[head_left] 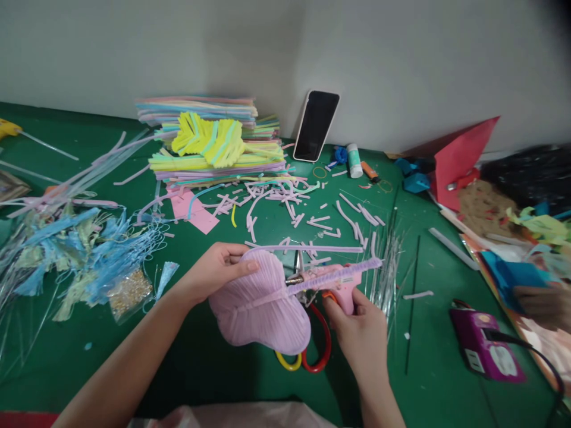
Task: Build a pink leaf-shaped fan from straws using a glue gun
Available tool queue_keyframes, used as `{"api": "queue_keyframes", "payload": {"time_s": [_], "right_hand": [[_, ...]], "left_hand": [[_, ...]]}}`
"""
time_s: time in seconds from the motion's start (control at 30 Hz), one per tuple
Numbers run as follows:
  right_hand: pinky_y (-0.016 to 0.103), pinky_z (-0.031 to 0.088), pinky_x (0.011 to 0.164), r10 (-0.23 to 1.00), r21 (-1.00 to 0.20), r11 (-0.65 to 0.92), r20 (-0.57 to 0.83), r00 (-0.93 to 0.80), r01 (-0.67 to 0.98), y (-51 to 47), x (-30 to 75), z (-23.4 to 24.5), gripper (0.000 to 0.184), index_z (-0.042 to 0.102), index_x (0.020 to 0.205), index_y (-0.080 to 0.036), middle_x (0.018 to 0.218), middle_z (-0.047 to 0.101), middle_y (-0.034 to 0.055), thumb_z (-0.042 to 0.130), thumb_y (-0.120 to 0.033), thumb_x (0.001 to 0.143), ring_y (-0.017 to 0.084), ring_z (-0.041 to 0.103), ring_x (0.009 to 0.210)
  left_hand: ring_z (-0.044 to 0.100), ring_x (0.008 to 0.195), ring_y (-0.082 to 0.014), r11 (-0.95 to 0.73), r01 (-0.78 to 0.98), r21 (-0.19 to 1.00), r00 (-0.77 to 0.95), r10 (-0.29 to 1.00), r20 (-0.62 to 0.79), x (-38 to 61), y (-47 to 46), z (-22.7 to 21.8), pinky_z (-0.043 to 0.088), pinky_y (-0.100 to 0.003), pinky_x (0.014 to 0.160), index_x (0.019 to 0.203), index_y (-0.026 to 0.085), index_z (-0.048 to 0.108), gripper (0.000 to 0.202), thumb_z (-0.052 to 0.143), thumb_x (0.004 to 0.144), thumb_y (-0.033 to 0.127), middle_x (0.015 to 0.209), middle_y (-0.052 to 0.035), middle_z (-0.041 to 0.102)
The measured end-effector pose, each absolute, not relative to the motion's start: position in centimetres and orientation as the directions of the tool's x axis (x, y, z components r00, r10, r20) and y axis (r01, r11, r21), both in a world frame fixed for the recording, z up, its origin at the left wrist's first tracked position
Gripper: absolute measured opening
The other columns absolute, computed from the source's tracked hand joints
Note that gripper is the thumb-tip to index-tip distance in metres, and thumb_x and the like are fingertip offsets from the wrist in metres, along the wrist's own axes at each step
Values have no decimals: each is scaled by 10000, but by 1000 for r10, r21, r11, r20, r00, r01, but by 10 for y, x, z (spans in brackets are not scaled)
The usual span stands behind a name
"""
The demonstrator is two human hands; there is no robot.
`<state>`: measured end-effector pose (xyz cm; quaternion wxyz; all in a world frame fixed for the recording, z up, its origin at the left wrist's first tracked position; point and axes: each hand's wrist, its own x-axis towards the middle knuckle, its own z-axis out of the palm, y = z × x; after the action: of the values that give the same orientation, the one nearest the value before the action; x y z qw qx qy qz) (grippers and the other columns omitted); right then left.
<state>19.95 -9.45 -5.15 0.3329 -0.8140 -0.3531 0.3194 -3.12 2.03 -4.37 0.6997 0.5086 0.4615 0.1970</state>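
Observation:
My left hand [227,270] pinches the upper left edge of a lilac leaf shape [263,303] made of pipe cleaners, with a long fuzzy stem [334,275] pointing right. Closed around the handle of a pink hot glue gun [343,291] is my right hand [361,327]. The gun's metal nozzle points left, close to the leaf and behind its stem; whether it touches is hidden. Scissors [319,351] with red and yellow handles lie on the table, partly covered by the leaf. A straight lilac pipe cleaner [316,248] lies just beyond.
Lilac offcuts [285,193] litter the green table [200,356]. Behind them are pipe cleaner bundles [196,110] and a leaning phone [316,126]. Blue tassels [107,249] lie left. Thin wires [386,267] and a purple power box with a cord [484,345] are right.

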Motion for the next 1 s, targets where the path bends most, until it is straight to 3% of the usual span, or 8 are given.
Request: {"api": "queue_keyframes", "payload": {"time_s": [1.0], "right_hand": [[206, 251, 380, 763, -739, -568, -308, 569, 362, -93, 201, -50, 276, 589, 619, -147, 442, 427, -53, 617, -421, 637, 94, 312, 455]], "left_hand": [[580, 628, -105, 424, 205, 882, 500, 730, -467, -30, 20, -45, 423, -165, 579, 767, 149, 711, 187, 758, 716, 323, 686, 27, 674]]}}
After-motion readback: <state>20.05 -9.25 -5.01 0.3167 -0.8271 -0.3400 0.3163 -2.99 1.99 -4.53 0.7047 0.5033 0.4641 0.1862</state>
